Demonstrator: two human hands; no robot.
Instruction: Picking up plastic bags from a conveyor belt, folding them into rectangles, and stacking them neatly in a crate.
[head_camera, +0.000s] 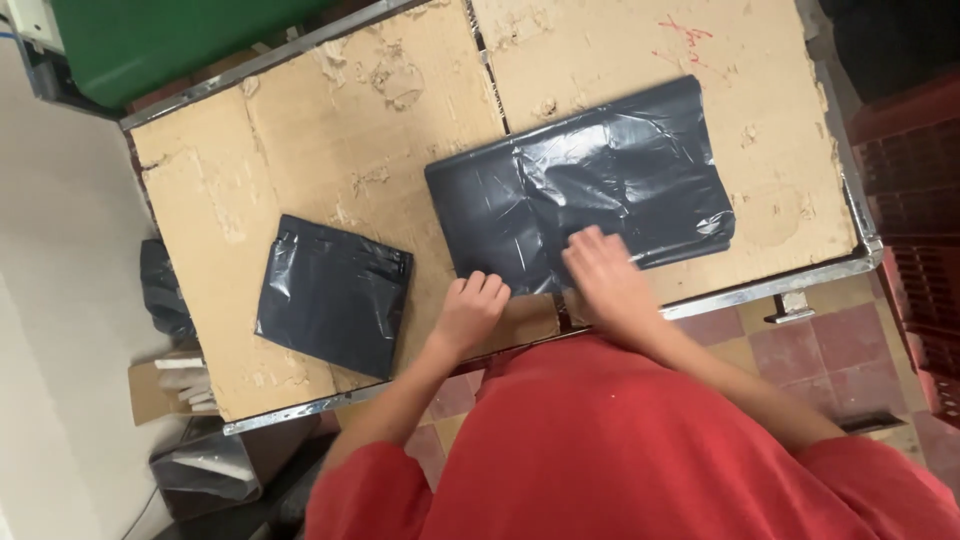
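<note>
Head view: left hand (470, 305) at lower centre, fingers curled, knuckles pressing the near left corner of the big bag (580, 190). Right hand (605, 272) flat, fingers together, palm down on the bag's near edge. Bag lies flat, centre-right on the cardboard-topped table (300, 150). Folded bag (333, 293) sits apart at lower left, untouched.

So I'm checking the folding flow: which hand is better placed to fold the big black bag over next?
Probably the right hand: it lies flat on the big black bag, free to sweep. The left hand pins the near-left corner, suited to anchoring.
</note>
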